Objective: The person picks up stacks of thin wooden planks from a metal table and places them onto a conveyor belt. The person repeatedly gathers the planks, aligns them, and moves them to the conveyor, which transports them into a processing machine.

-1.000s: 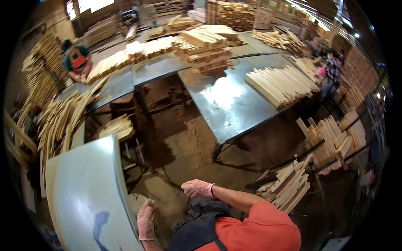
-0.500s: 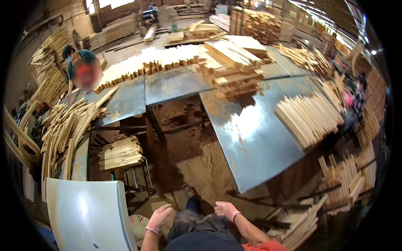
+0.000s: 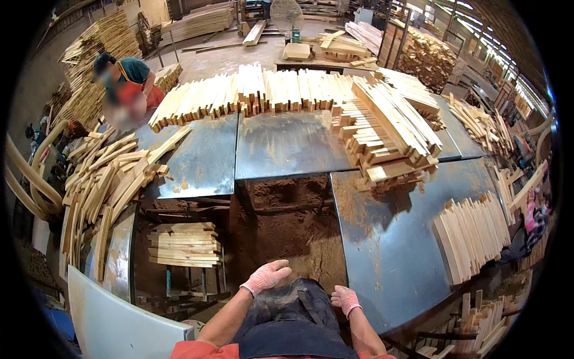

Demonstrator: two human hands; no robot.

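My left hand, in a pale pink knit glove, is held out over my lap with its fingers stretched and nothing in them. My right hand, gloved alike, has its fingers curled in and holds nothing that I can see. It is beside my right thigh, near the edge of the right metal-topped table. Ahead and to the left of my left hand, a small stack of wood strips lies on a stand. Neither hand touches any wood.
A long row of wood strips lines the far tables, with a crossed pile at its right. More strips lie on the right table. Loose strips heap at left, behind a pale curved panel. A co-worker bends at far left.
My view has shifted, and the tables and small stack now appear closer. My left hand has moved rightward and up in view; my right has dropped beside my thigh. The co-worker's arm has moved.
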